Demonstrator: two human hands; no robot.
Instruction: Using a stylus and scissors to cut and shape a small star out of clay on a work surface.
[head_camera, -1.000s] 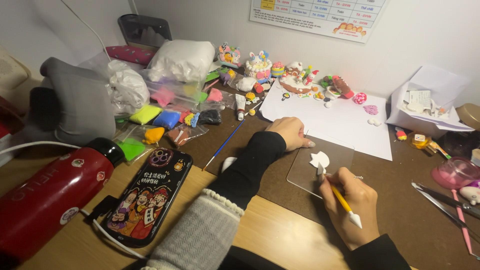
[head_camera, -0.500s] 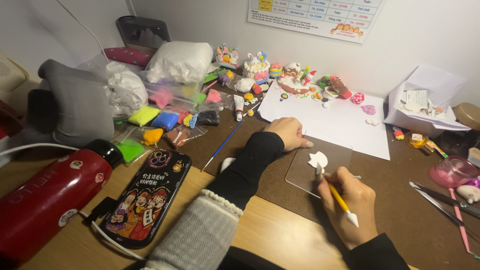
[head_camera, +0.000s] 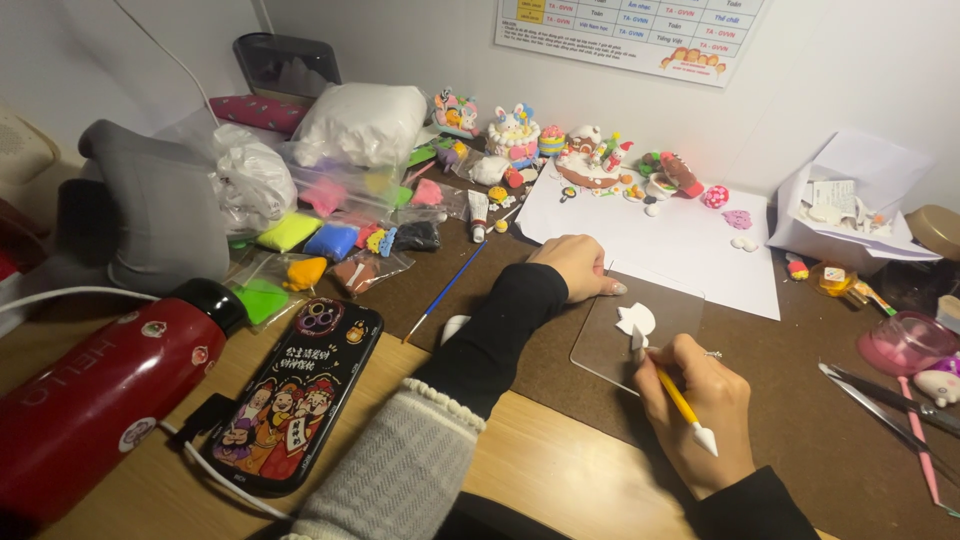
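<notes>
**Inspector:** State the item under work.

**Assistant:** A small white clay piece (head_camera: 635, 320) lies on a clear plastic board (head_camera: 610, 345), which sits on the brown mat (head_camera: 800, 400) at centre right. The tip of a yellow modelling tool (head_camera: 680, 400) meets the piece's near edge.

**Inspector:** Right hand?

**Assistant:** The right hand (head_camera: 700, 410) is just near of the board, fingers clamped around the tool like a pen, its white rubber end pointing near.

**Inspector:** Left hand?

**Assistant:** The left hand (head_camera: 578, 265) rests at the board's far left corner, fingers loosely curled, holding nothing, fingertips touching the board's edge. Its sleeve is black over a grey cuff.

**Inspector:** Surroundings?

**Assistant:** A white paper sheet (head_camera: 680, 250) lies just beyond the board, with small coloured clay figures (head_camera: 590, 160) along its far edge. Left of that are bags of coloured clay (head_camera: 330, 240) and a thin blue paintbrush (head_camera: 445, 290). At near left lie a phone in a patterned case (head_camera: 290, 400) and a red bottle (head_camera: 100, 385). Metal tools (head_camera: 880, 395) lie at far right.
</notes>
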